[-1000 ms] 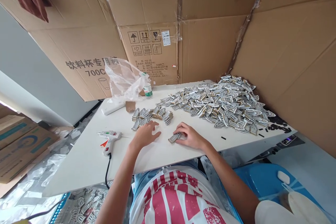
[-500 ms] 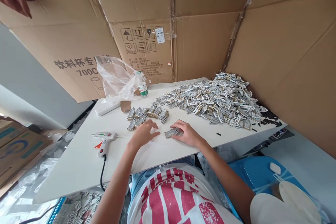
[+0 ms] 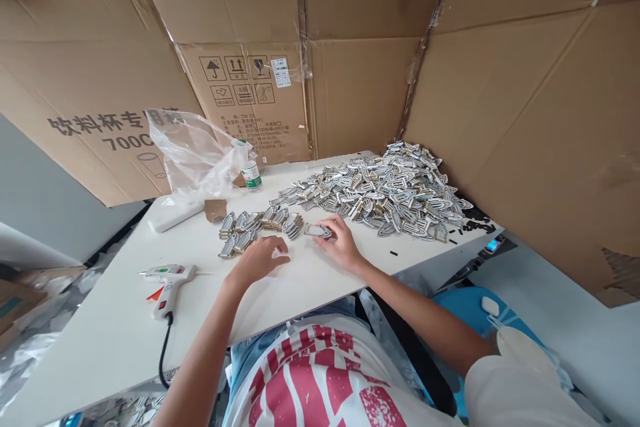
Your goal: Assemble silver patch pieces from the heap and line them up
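Between the thumb and fingers of my right hand (image 3: 340, 245) is a small stack of flat grey-and-white pointed pieces (image 3: 319, 231), held just right of the sorted stacks. My left hand (image 3: 259, 259) rests near the table's middle, thumb and fingers apart, with nothing in it. Just beyond it stand several neat stacks of the same pieces (image 3: 240, 233). A large loose heap of such pieces (image 3: 385, 193) spreads over the back right. What the pieces are for cannot be made out.
A white hot glue gun (image 3: 169, 287) with a black cord lies at the left. Behind it are a clear plastic bag (image 3: 187, 153), a green-labelled bottle (image 3: 251, 175) and a brown cardboard scrap (image 3: 215, 210). Small black strips (image 3: 477, 220) lie at the right. Cardboard walls (image 3: 365, 93) enclose the back.
My right hand has carried its small stack forward, up beside the sorted stacks. My left hand stays open near them. The head view has turned a little to the right.
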`<control>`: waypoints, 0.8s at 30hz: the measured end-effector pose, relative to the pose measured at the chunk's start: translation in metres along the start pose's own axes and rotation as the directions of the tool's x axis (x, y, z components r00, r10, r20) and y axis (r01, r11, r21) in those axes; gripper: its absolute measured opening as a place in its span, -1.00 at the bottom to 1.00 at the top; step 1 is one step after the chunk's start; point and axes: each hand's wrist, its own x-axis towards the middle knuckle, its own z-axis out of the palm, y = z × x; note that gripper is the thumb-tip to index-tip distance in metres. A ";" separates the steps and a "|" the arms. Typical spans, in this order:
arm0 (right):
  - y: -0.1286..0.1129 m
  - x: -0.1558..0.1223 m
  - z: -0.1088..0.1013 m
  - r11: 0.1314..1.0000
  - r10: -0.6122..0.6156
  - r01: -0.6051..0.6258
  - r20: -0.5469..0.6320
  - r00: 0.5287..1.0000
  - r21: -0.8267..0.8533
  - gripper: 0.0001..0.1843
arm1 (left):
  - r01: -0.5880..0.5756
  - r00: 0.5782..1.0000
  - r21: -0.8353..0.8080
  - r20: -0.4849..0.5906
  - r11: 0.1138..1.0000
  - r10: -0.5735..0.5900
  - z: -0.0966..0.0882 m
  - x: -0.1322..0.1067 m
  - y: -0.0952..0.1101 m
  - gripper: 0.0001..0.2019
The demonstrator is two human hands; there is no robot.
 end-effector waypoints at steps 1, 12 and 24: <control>0.003 0.004 -0.001 0.993 0.071 -0.069 -0.025 0.997 0.093 -0.64 | 0.004 1.000 -0.015 0.014 1.000 -0.004 0.000 0.002 -0.001 -0.79; 0.037 0.045 -0.018 0.470 0.360 -0.543 0.411 0.838 0.696 -0.47 | -0.074 0.995 -0.216 0.053 0.974 0.087 -0.011 0.009 0.020 -0.70; 0.060 0.088 -0.004 0.289 0.426 -0.453 0.311 0.850 0.843 -0.60 | -0.130 0.990 -0.899 -0.138 0.418 0.010 -0.007 0.071 0.060 -0.73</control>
